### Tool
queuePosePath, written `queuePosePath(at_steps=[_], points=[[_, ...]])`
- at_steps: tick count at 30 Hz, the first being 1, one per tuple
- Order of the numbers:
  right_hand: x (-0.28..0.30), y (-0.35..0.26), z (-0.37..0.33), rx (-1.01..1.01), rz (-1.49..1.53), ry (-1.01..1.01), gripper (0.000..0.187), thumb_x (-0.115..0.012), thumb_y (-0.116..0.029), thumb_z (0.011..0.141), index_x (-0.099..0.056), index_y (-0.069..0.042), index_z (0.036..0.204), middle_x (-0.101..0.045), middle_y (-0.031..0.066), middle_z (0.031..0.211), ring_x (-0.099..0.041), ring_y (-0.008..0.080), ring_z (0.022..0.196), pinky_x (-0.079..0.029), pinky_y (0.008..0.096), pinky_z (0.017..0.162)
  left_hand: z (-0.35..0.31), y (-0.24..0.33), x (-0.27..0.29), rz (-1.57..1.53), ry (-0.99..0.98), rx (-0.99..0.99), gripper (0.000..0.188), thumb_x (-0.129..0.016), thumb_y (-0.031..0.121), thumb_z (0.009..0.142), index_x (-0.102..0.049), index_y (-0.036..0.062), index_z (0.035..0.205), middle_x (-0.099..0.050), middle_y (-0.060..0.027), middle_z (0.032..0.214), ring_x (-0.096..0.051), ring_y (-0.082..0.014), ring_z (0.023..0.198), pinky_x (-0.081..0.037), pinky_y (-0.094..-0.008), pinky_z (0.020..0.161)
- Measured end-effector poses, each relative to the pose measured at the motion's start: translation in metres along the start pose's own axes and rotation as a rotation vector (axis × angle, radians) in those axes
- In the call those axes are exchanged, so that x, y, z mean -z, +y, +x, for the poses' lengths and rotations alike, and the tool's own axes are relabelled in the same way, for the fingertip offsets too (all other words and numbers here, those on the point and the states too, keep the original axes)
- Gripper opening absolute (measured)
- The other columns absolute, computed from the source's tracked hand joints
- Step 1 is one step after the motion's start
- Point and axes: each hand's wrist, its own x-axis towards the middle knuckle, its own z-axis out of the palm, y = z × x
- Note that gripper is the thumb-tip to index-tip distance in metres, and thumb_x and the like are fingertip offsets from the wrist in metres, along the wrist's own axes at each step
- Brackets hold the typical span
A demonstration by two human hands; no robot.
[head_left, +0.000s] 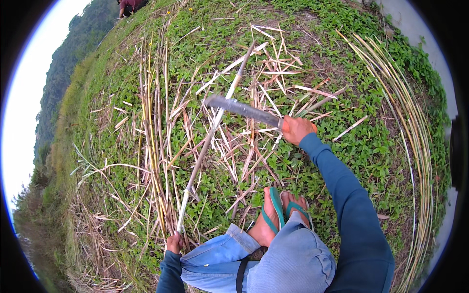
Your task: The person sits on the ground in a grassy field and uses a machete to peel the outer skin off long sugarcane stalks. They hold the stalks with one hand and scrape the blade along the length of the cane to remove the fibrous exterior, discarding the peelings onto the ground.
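My left hand [174, 242], low in the head view, is closed around the near end of a long cane stalk [199, 163]. The stalk slants away from me toward the upper middle; it is pale in places and brown in others. My right hand [297, 129] grips the orange handle of a machete [249, 112]. Its dark, slightly blurred blade points left and crosses the stalk at about mid-length. Whether the edge touches the stalk or hovers over it, I cannot tell. Dry peeled husk strips [251, 151] lie scattered on the plants beneath.
A row of long stalks [148, 112] lies on the left, another long bundle [415, 132] on the right. My feet in green flip-flops [276, 207] are just this side of the husks. Another person [131, 6] is far off at the top left. Dry stems [93, 239] cover the lower left.
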Motion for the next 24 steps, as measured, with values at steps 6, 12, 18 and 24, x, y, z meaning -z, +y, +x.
queuePosePath(at_steps=[6, 12, 18, 24], points=[[-0.024, -0.001, 0.012, -0.139, 0.162, 0.109, 0.031, -0.060, -0.033, 0.078, -0.057, -0.006, 0.093, -0.065, 0.0214, 0.076, -0.064, 0.0411, 0.071, -0.052, 0.0498, 0.070, 0.011, 0.010, 0.008, 0.080, -0.067, 0.120, 0.069, -0.039, 0.061, 0.093, -0.045, 0.0084, 0.050, -0.040, -0.0038, 0.041, -0.036, -0.0144, 0.031, -0.025, -0.0271, 0.034], [-0.022, 0.003, 0.018, -0.111, 0.069, 0.120, 0.030, -0.060, -0.033, 0.078, -0.057, -0.007, 0.094, -0.064, 0.0216, 0.073, -0.063, 0.0416, 0.069, -0.051, 0.0506, 0.069, 0.016, 0.010, 0.013, 0.145, -0.155, 0.248, 0.076, -0.031, 0.069, 0.090, -0.046, 0.0073, 0.048, -0.041, -0.0045, 0.039, -0.039, -0.0151, 0.031, -0.027, -0.0271, 0.034], [0.004, 0.000, 0.016, 0.018, 0.000, 0.039, 0.030, -0.062, -0.030, 0.076, -0.059, -0.006, 0.094, -0.063, 0.0236, 0.070, -0.062, 0.0422, 0.068, -0.051, 0.0504, 0.069, 0.010, 0.019, 0.006, 0.113, -0.181, 0.274, 0.078, -0.029, 0.071, 0.090, -0.046, 0.0074, 0.048, -0.038, -0.0037, 0.038, -0.037, -0.0150, 0.030, -0.026, -0.0266, 0.033], [-0.022, 0.011, 0.062, -0.388, 0.236, 0.257, 0.036, -0.063, -0.033, 0.076, -0.064, -0.003, 0.097, -0.066, 0.0238, 0.089, -0.063, 0.0409, 0.088, -0.050, 0.0476, 0.079, 0.012, 0.022, -0.014, 0.275, 0.003, 0.248, 0.077, -0.027, 0.075, 0.087, -0.051, 0.0093, 0.055, -0.042, -0.0031, 0.044, -0.037, -0.0143, 0.033, -0.027, -0.0286, 0.034]])
